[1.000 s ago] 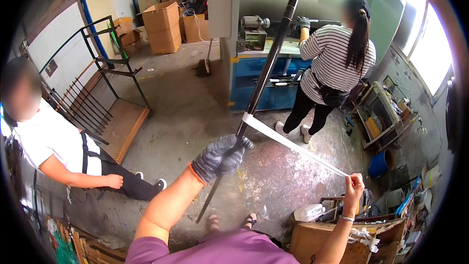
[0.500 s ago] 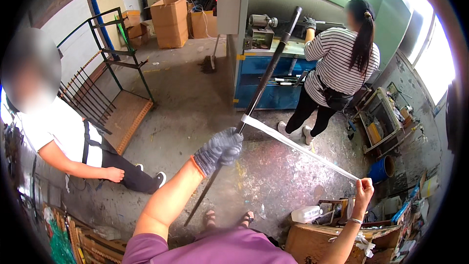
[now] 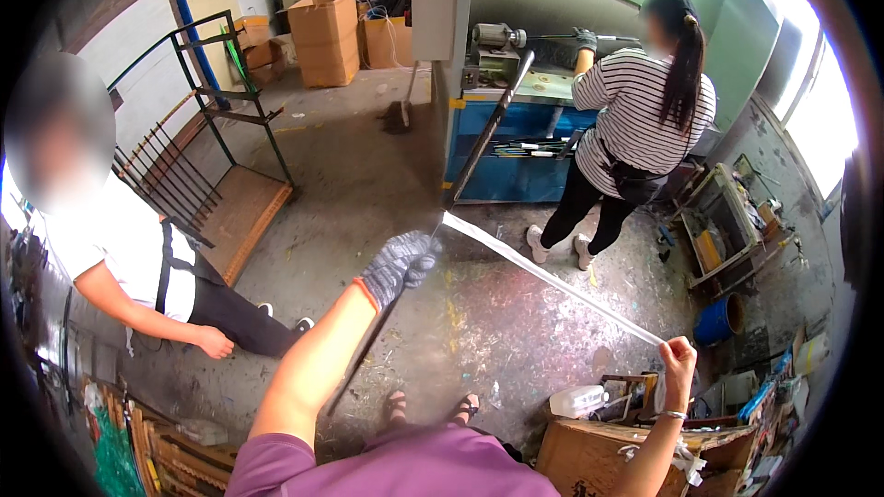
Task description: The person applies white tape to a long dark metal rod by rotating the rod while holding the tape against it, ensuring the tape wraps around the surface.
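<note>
Long blk rod [image 3: 490,129], wht strip [image 3: 554,282]

Toward one o'clock a motor [image 3: 497,35] sits at the bench [image 3: 550,86]; a person in stripes [image 3: 635,97] stands at two. Bucket [image 3: 718,321] at four, jug [image 3: 577,401] at five, person in white [image 3: 138,244] at nine, trolley [image 3: 241,202] at ten, box [image 3: 321,41] at eleven.

Worn here are a purple short-sleeved shirt [image 3: 396,471], orange-cuffed grey glove [image 3: 396,267], silvery bracelet [image 3: 675,415] and dark sandals [image 3: 469,407].
</note>
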Demonstrator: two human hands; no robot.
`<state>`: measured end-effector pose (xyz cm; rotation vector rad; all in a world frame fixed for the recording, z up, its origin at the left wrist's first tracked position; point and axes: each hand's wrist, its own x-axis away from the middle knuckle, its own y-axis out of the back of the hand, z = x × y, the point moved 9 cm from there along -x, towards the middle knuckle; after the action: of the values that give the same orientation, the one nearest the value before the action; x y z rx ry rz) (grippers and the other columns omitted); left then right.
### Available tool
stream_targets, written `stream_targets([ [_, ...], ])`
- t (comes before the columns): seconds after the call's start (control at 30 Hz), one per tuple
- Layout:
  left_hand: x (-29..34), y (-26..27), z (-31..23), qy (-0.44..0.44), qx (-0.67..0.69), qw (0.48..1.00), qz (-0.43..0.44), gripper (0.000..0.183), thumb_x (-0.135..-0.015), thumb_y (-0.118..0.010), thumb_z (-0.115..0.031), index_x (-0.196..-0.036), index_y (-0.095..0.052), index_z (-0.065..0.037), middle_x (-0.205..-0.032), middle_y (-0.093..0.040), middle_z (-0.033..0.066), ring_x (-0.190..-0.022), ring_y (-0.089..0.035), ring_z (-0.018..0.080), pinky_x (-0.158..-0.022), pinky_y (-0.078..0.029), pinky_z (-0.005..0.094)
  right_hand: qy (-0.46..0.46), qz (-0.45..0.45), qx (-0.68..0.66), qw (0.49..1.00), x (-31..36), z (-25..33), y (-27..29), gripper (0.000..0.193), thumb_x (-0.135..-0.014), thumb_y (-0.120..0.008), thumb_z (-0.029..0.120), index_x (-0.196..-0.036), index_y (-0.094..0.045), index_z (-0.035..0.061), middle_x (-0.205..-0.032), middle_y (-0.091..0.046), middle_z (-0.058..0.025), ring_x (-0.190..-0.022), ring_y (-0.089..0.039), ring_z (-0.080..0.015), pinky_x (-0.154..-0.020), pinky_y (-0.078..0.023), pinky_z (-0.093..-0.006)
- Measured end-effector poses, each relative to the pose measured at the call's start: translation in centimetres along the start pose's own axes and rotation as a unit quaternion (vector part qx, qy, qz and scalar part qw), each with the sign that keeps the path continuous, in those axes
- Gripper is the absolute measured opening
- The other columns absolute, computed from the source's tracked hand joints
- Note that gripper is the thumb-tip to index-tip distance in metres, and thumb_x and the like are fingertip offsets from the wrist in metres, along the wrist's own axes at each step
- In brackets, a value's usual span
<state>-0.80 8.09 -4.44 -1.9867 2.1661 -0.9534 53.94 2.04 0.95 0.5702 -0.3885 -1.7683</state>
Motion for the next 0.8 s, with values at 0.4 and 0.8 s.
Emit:
stream_targets([
  [0.4, -3.7, 19.7, -1.7, 0.132, -0.898, 0.347, -0.235, 0.019, -0.080, -0.056, -0.015, -0.091, -0.072, -0.014, -0.083, -0.070, 0.0061, -0.080, -0.066, 0.0225, -0.060, -0.045, 0.0429, -0.089, -0.009, 0.422, 0.902, 6.8, -11.9, 5.6, 0.018, -0.063, -0.069, 0.012, -0.063, -0.057, -0.0011, -0.067, -0.057, -0.0200, -0.066, -0.056, -0.0377, -0.060, -0.045, -0.0425],
  [0.8, -0.4, 29.6, -3.6, 0.177, -0.901, 0.286, -0.274, 0.024, -0.083, -0.051, -0.013, -0.095, -0.071, -0.009, -0.091, -0.068, 0.0101, -0.085, -0.062, 0.0261, -0.074, -0.038, 0.0519, -0.211, 0.020, 0.655, 0.725, 16.2, -6.3, 15.5, 0.023, -0.084, -0.051, 0.022, -0.079, -0.067, 0.0070, -0.084, -0.066, -0.0150, -0.073, -0.063, -0.0325, -0.059, -0.049, -0.0432],
])
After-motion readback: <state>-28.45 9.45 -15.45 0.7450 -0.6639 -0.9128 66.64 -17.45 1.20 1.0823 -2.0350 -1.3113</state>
